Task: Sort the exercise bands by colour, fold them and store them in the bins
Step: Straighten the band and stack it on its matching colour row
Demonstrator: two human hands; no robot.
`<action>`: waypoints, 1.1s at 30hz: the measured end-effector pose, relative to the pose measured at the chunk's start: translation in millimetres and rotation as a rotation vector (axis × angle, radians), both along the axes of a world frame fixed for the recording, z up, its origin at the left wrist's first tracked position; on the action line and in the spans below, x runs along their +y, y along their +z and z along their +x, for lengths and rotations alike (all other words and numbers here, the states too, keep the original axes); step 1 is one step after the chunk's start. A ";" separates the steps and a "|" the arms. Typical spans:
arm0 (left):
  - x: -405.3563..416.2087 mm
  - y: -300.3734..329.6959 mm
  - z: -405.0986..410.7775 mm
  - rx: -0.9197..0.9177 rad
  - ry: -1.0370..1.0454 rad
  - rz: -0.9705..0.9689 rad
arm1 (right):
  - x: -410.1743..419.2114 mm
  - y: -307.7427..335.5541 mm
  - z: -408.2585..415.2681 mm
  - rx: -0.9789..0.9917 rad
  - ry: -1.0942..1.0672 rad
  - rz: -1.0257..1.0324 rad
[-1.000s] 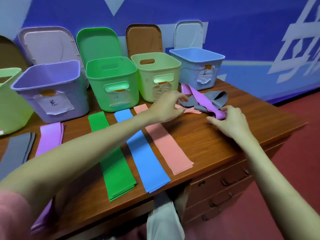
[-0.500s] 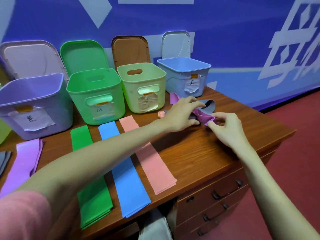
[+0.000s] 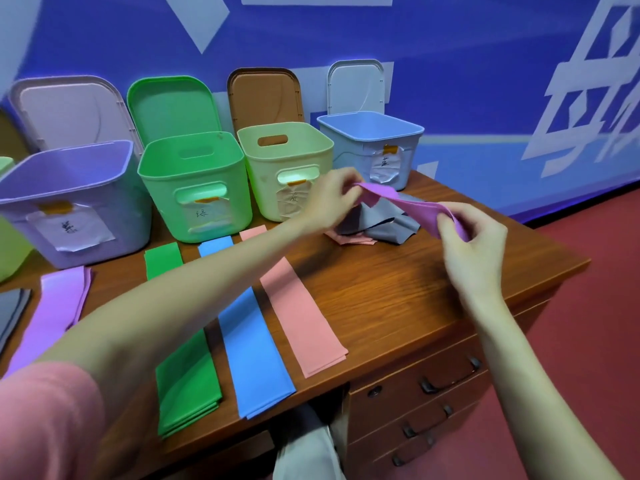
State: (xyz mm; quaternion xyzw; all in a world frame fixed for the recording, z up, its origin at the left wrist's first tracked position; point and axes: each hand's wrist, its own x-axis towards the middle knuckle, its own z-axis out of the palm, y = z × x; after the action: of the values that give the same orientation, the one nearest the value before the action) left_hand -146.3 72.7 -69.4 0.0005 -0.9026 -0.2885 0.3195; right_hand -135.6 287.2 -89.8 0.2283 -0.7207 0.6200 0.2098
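At centre right of the frame, a purple band (image 3: 412, 206) now hangs stretched in the air between two hands, lifted clear of the unsorted heap it lay on a second ago. The left hand (image 3: 329, 199) pinches its upper end between thumb and curled fingers; the right hand (image 3: 474, 237) pinches the lower end, the other fingers loosely bent. Judging by this, one more band is separated by colour and ready to join the purple pile (image 3: 59, 306) at the left edge.

Below the lifted band remain crumpled grey bands (image 3: 384, 223) on a pink band (image 3: 353, 240), still to be sorted. Flat piles of green (image 3: 183, 368), blue (image 3: 252, 344) and pink (image 3: 304, 317) lie across the desk (image 3: 398, 299), none folded yet. Five bins, purple (image 3: 69, 209), green (image 3: 194, 181), cream (image 3: 287, 161), blue (image 3: 370, 140) and a lime one cut off at far left, stand open behind. Their insides are hidden, the handwritten labels hard to read, and the left forearm covers parts of the green and blue piles.
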 end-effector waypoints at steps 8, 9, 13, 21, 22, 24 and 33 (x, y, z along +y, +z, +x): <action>11.0 30.7 74.2 0.073 -0.124 0.413 | -16.0 -6.7 22.3 0.002 0.131 -0.106; 14.5 33.2 86.3 0.004 -0.148 0.534 | -18.6 -7.6 26.5 -0.008 0.148 -0.123; 19.2 40.0 130.1 -0.228 -0.263 0.895 | -28.7 -5.7 46.0 -0.029 0.222 -0.179; -21.6 40.3 193.6 -0.461 -0.081 0.844 | -55.6 0.7 72.6 -0.164 0.323 -0.258; -30.8 39.8 202.2 -0.495 -0.052 0.767 | -59.5 1.2 73.7 -0.201 0.332 -0.267; -46.9 38.3 221.3 -0.525 -0.005 0.667 | -66.9 2.6 78.3 -0.275 0.356 -0.277; -85.0 29.5 309.3 -0.714 0.002 0.595 | -93.4 -9.7 108.4 -0.403 0.479 -0.288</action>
State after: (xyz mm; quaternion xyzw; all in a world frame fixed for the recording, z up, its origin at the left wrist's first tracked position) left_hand 163.0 -12.3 -39.8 0.1923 -0.8340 -0.5165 -0.0248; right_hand -27.2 193.8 -99.5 0.2320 -0.5788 0.7796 -0.0585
